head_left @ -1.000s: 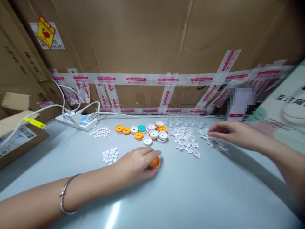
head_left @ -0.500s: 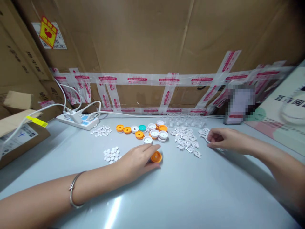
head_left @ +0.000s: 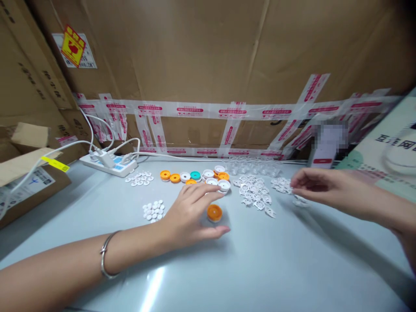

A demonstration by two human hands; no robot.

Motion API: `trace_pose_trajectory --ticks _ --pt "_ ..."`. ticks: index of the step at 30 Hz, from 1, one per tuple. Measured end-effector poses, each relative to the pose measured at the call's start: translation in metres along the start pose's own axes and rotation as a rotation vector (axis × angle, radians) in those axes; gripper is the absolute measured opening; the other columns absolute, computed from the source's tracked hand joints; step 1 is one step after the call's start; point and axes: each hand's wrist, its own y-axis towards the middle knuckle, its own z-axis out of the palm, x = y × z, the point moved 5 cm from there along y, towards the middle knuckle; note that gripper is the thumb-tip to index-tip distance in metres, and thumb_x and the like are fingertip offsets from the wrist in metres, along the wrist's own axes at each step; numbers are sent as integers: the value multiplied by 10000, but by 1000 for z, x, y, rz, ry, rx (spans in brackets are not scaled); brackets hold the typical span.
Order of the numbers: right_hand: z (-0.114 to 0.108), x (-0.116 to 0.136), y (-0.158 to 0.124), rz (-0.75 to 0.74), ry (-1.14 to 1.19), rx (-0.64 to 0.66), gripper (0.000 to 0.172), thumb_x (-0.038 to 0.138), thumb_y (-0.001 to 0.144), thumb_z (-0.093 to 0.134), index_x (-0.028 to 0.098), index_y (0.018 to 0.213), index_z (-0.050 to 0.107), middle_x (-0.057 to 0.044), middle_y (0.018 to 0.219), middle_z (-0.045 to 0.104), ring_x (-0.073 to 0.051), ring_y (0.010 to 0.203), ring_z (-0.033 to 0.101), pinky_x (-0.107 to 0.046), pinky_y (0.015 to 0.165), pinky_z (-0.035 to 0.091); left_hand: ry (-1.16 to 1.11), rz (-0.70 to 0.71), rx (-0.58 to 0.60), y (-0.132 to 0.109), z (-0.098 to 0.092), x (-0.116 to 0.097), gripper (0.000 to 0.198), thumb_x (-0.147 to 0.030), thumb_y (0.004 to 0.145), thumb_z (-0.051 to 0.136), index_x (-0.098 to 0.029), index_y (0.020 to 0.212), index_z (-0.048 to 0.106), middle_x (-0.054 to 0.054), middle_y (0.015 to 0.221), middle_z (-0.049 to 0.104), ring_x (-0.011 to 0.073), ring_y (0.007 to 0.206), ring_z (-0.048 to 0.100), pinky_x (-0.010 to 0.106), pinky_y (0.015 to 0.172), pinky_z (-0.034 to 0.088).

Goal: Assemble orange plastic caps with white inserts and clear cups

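Note:
My left hand lies on the grey table, its fingers spread and loosely curved around an orange cap. The cap sits between thumb and forefinger, and I see no grip on it. A bracelet is on that wrist. My right hand hovers at the right end of a heap of small white star-shaped parts. Its fingertips are pressed together, and what they pinch is too small to make out.
A cluster of orange, white and teal caps lies behind the left hand. Two piles of white discs and clear plastic pieces lie nearby. There is a power strip with cables at back left, cardboard boxes, a taped cardboard wall and a printed box.
My left hand has lifted its fingers off the orange cap and spread them. My right hand dipped into the white parts, then rose and drew slightly right with closed fingertips.

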Motion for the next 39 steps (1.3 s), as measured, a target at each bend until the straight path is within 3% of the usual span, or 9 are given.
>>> trace_pose_trajectory --ticks 3,7,13,17,22,24,29,36,39 --pt "15 45 -15 -182 216 35 180 382 747 554 204 743 574 -57 761 648 -174 707 610 -276 653 487 -230 -109 -61 4 -8 -7 320 -307 762 634 -172 1042 559 93 1074 626 198 1027 563 356 911 418" --pt "42 100 -36 -446 250 -80 47 224 759 525 215 736 565 -18 716 632 -149 658 597 -266 604 485 -621 -471 -54 2 1 -6 228 -274 739 662 -165 926 591 37 877 645 146 825 598 280 774 469" --pt "63 126 -60 -682 236 -268 142 94 795 482 224 825 532 -5 761 635 -123 720 608 -241 650 492 -984 -683 -90 -3 16 -7 153 -263 718 665 -143 760 579 -1 729 595 108 699 563 238 679 454" --pt "62 122 -55 -670 275 -248 114 152 798 537 231 879 559 -9 806 656 -131 748 620 -250 683 497 -942 -698 -123 -4 13 -2 143 -279 740 633 -143 748 591 17 776 599 126 760 567 247 695 459" --pt "39 72 -19 -257 264 -295 198 403 783 561 214 771 621 -30 753 661 -171 700 606 -295 655 479 -994 -781 -230 -4 9 17 185 -262 733 630 -160 708 478 14 757 629 135 765 618 241 659 474" --pt "39 54 -5 -180 155 -179 248 445 743 586 205 767 642 -36 728 654 -179 669 590 -310 638 466 -997 -790 -244 -3 7 22 197 -262 741 624 -164 718 454 9 744 637 131 750 629 228 633 473" --pt "57 37 7 -237 23 102 246 411 681 645 212 822 672 -37 782 630 -178 698 575 -314 660 468 -919 -758 -204 -1 4 25 174 -284 746 624 -155 741 507 -5 730 605 116 730 611 221 640 474" --pt "66 41 6 -292 24 80 188 372 760 568 217 711 664 -25 745 585 -153 650 546 -304 639 457 -908 -776 -132 -2 9 25 179 -309 729 641 -144 769 587 3 735 614 119 719 589 253 692 468" --pt "61 46 3 -285 100 25 220 406 767 562 210 717 647 -52 855 618 -186 772 586 -337 726 468 -929 -798 -132 -2 12 27 145 -256 710 656 -142 786 612 5 764 629 113 732 592 249 711 465"
